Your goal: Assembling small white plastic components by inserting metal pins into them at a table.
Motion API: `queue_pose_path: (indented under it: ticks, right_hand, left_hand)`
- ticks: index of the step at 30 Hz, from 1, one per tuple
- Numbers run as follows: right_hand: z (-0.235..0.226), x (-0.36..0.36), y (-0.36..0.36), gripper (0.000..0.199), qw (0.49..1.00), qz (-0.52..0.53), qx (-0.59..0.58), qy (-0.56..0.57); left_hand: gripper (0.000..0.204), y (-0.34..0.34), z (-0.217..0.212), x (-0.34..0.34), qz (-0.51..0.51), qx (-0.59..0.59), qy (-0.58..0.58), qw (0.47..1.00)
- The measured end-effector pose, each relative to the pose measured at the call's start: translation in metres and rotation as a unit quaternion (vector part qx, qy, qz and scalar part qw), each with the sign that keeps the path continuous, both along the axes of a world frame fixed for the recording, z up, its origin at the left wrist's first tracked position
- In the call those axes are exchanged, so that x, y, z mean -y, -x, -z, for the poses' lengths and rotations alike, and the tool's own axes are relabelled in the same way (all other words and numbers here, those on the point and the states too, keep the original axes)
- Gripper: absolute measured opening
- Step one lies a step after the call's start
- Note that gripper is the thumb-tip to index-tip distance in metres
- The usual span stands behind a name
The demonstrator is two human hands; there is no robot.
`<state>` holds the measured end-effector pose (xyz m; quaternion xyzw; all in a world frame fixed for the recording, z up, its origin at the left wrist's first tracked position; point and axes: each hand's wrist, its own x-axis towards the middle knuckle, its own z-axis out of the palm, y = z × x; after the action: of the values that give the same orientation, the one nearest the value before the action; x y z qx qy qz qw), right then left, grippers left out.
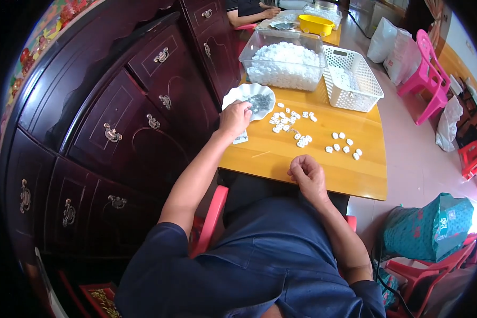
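My left hand (235,118) is at the near side of a white scalloped dish (230,97), its fingers closed at the rim; whatever they hold is too small to tell. Small dark grey bits (259,103) fill the dish. Beside the left wrist a small pale and dark flat object (240,139) lies partly hidden. My right hand (309,178) rests at the table's front edge with fingers curled together, and their contents are hidden. Beyond it lie scattered small white pieces with dark marks (292,121). A second loose group of white pieces (346,149) sits farther right.
On the wooden table (281,159), a clear bin (244,59) of white pieces stands beside a white perforated basket (379,95). Farther back are a yellow basin (316,25) and another person's hands (272,12). Dark cabinets (111,116) border the left; a pink chair (426,74) stands right.
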<state>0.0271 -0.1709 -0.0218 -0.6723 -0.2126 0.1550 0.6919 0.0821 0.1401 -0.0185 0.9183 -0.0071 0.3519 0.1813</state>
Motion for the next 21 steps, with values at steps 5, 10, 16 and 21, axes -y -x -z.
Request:
queue_pose_path:
  ticks: [5,10,16,21]
  right_hand:
    - [-0.007,0.004,-0.004,0.023,0.993,0.0,-0.114,-0.036]
    - [-0.003,0.007,-0.005,0.025,0.992,-0.04,-0.114,-0.036]
    - [0.001,0.007,-0.007,0.023,0.994,-0.05,-0.094,-0.008]
    - [-0.002,0.006,-0.006,0.024,0.992,-0.063,-0.106,0.015]
  left_hand:
    - [0.017,0.057,-0.029,0.073,0.161,-0.125,0.236,0.95]
    - [0.024,0.099,-0.026,0.128,0.278,-0.132,0.265,0.914]
    - [0.016,0.098,-0.014,0.134,0.26,-0.055,0.239,0.934]
    - [0.007,0.103,-0.01,0.13,0.234,-0.093,0.293,0.922]
